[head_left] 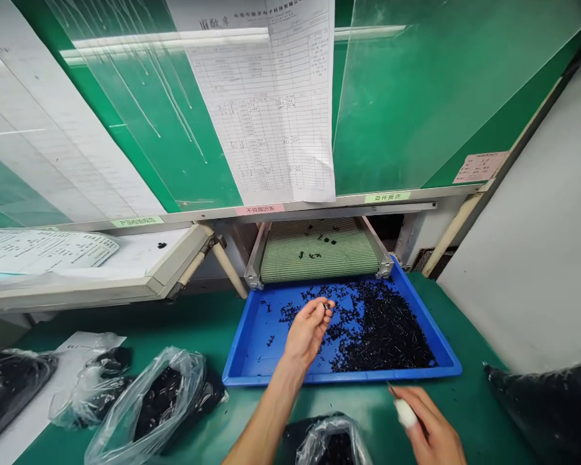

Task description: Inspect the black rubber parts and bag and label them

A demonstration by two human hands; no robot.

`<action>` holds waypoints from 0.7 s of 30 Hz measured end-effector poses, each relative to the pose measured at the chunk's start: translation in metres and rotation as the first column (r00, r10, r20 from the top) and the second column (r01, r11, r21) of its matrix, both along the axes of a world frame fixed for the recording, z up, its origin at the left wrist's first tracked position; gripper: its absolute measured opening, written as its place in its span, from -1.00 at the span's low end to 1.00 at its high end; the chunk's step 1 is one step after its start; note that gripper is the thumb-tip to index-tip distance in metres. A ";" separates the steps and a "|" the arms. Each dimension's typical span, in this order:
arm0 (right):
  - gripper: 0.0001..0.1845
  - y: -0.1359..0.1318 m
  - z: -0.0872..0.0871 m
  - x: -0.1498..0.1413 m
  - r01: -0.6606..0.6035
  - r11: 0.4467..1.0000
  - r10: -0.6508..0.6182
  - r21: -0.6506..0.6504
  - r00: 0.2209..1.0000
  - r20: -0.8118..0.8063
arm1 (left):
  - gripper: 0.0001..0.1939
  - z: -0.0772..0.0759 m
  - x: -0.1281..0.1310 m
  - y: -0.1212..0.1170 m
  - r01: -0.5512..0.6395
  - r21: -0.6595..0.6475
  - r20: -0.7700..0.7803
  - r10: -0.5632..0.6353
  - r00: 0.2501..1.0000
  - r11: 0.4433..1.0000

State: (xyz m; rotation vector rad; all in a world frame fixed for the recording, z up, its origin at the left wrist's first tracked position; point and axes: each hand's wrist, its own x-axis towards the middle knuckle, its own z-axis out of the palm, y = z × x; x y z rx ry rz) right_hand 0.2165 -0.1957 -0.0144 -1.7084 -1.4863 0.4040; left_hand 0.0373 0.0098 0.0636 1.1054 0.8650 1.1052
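The small black part (326,306) is located above the blue tray (339,377), pinched between the thumb and fingertips of the left hand (305,334); its exact shape is too small to tell. It is judged light and stiff, probably molded plastic, with a smooth surface that may slip and any thin projections liable to snap. Grip it lightly at its thickest section. The right hand (433,427), near the tray's front edge, is nearly closed, a thin pointed tool (390,388) at its fingertips and a white piece (405,413) at the thumb. Loose black parts (392,332) are heaped toward the tray's right side. Behind the tray, the green conveyor belt (319,258) carries several more pieces. Open plastic bags (121,413) of black parts rest on the green tabletop (252,413), left of the tray.
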 end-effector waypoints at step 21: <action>-0.66 0.076 0.108 -0.070 -0.132 0.975 0.109 0.179 0.985 0.131 | -0.75 0.011 -0.022 -0.065 0.090 -0.177 0.303 -0.032 0.952 0.980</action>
